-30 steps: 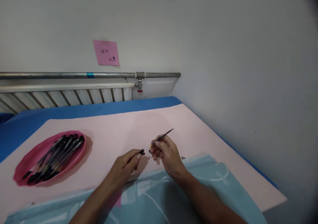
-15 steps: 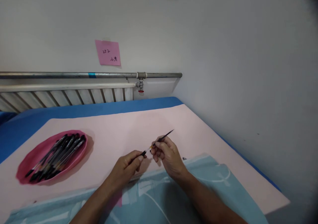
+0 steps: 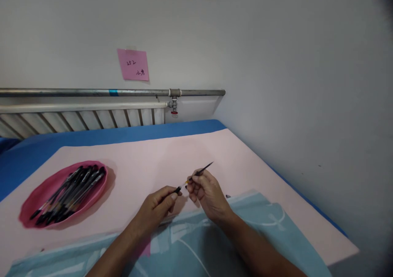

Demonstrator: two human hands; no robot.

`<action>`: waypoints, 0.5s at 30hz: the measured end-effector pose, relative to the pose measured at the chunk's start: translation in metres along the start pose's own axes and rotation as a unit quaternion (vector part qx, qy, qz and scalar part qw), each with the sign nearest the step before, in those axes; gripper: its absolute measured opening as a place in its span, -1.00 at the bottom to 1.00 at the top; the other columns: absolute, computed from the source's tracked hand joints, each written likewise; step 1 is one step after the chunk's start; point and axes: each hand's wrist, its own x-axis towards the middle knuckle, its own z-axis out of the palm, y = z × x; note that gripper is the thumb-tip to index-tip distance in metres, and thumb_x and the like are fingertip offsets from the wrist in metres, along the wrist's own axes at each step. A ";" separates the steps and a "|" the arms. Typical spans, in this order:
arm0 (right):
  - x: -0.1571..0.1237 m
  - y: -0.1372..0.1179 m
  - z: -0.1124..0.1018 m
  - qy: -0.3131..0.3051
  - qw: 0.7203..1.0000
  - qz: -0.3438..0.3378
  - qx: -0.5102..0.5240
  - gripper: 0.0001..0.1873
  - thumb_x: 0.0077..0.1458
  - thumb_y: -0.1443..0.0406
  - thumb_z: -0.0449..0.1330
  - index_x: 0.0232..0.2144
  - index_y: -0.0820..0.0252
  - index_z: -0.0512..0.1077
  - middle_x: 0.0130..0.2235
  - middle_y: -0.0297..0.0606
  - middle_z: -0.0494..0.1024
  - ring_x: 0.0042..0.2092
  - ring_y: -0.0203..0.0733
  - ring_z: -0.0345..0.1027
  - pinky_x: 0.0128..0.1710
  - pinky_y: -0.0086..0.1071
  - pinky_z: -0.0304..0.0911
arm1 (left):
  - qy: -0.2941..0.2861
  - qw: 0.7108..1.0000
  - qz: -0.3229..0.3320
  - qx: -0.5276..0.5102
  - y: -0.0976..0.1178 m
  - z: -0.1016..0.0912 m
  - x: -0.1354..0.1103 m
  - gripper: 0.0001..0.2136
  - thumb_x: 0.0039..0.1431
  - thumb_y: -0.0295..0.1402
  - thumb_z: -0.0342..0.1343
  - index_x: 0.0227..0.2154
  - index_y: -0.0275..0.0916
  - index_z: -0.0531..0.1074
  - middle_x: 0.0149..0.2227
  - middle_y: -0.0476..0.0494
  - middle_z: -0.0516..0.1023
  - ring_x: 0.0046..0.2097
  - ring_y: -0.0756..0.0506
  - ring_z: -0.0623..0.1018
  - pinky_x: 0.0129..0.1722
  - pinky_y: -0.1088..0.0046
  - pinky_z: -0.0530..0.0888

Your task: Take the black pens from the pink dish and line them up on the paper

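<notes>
My left hand (image 3: pixel 157 205) is closed round a black pen-like piece (image 3: pixel 177 189) with a pale, clear-looking end that points up and to the right. Just right of it, my right hand (image 3: pixel 211 196) pinches a thin dark stick (image 3: pixel 204 169) like a slim brush, tapering to a fine point at its upper right. Its yellowish lower end meets or nearly meets the pale end of the left piece; I cannot tell which. Both hands are above the pink table sheet (image 3: pixel 138 162). My left fingers hide most of the black piece.
At the left lies an oval pink dish (image 3: pixel 24 217) holding several black brush-like pens (image 3: pixel 72 195) with clear sections. A light-blue cloth (image 3: pixel 260 215) covers the near edge. Behind the table are a radiator (image 3: pixel 132 117), pipes (image 3: pixel 138 92) and a pink note (image 3: pixel 133 65); a wall (image 3: pixel 307 125) bounds the right.
The thin stick's pointed end has dipped slightly down and to the left in my right hand. My left hand keeps its hold and place.
</notes>
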 end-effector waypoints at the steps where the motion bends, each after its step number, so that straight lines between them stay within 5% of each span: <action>1: 0.000 0.000 0.000 0.000 1.000 0.003 0.003 -0.95 -0.12 0.38 0.14 -0.51 0.22 0.30 -0.55 -0.36 0.42 -0.57 -0.37 0.27 -0.73 -0.59 0.12 | -0.003 1.000 -0.005 -0.011 -0.001 0.000 0.000 -0.69 0.11 -0.12 -0.03 -0.27 -0.26 0.41 -0.58 0.07 0.23 -0.56 0.09 0.16 -0.58 0.58 0.07; 15: 0.000 -0.002 -0.001 -0.001 1.000 -0.016 -0.016 -0.95 -0.11 0.38 0.13 -0.50 0.21 0.29 -0.55 -0.36 0.42 -0.57 -0.37 0.27 -0.72 -0.58 0.12 | -0.008 1.000 0.010 0.002 0.000 -0.002 0.001 -0.69 0.12 -0.15 -0.04 -0.27 -0.29 0.42 -0.58 0.07 0.24 -0.56 0.09 0.18 -0.57 0.57 0.08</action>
